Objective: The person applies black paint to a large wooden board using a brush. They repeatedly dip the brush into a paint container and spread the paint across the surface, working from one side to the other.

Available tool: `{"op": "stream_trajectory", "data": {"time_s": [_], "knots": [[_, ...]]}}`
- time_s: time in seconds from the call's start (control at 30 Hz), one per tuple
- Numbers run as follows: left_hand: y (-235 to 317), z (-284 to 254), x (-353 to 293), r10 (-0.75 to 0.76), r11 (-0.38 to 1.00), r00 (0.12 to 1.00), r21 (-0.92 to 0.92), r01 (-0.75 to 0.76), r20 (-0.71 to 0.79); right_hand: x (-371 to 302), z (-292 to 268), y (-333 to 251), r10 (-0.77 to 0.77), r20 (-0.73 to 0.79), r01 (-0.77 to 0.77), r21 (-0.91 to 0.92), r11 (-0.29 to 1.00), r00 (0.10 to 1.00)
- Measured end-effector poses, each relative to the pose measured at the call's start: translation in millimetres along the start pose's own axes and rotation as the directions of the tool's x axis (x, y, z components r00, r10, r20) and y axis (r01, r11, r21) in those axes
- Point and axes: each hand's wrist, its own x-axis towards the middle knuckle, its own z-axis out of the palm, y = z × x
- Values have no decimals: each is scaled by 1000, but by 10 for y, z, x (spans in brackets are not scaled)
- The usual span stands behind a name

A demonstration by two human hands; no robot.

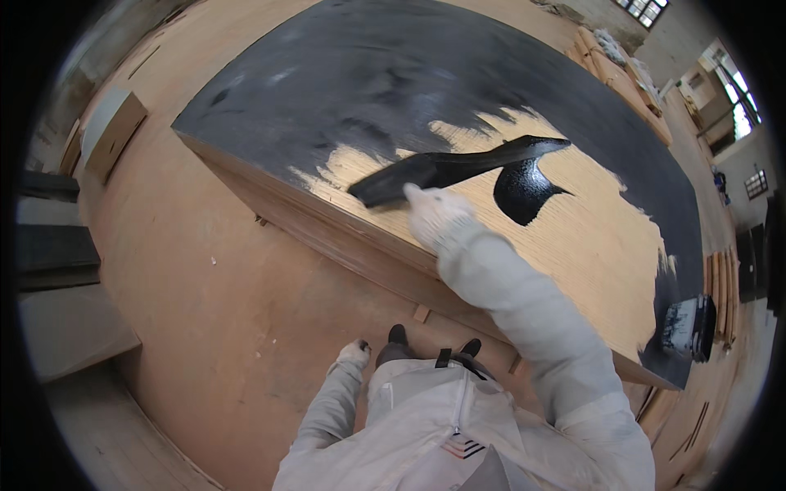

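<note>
My right hand [438,214], in a white glove, reaches over the near part of a large wood-topped panel [565,254]. Its fingers look closed, slightly smeared by motion; whatever they grip is hidden. Beside the fingertips runs a wet black paint streak [458,168], stretching right to a glossy paint puddle [524,192]. Dull black paint [352,74] covers the panel's far and left parts, with ragged edges against the pale bare wood. My left hand [355,353], also gloved, hangs low by my side, away from the panel. Its fingers are curled, with a small dark spot at them.
A paint-smeared bucket [688,327] stands at the panel's right corner. Grey and dark blocks [61,254] line the left side, and a pale box [113,131] sits farther back. Beyond the panel lie stacked boards [618,78]. Reddish-brown floor [205,270] surrounds my feet.
</note>
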Motion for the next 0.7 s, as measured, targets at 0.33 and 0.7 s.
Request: {"op": "stream_trajectory", "data": {"time_s": [0.33,0.7], "knots": [[-614,708,-157,-18,996,998,-81,23,66,-789,420,875,-56,-182,56,-4,998,982],[-221,1373,-426,-91,993,967,-50,106,239,-3363,549,3749,237,-177,-251,-61,966,955]]}}
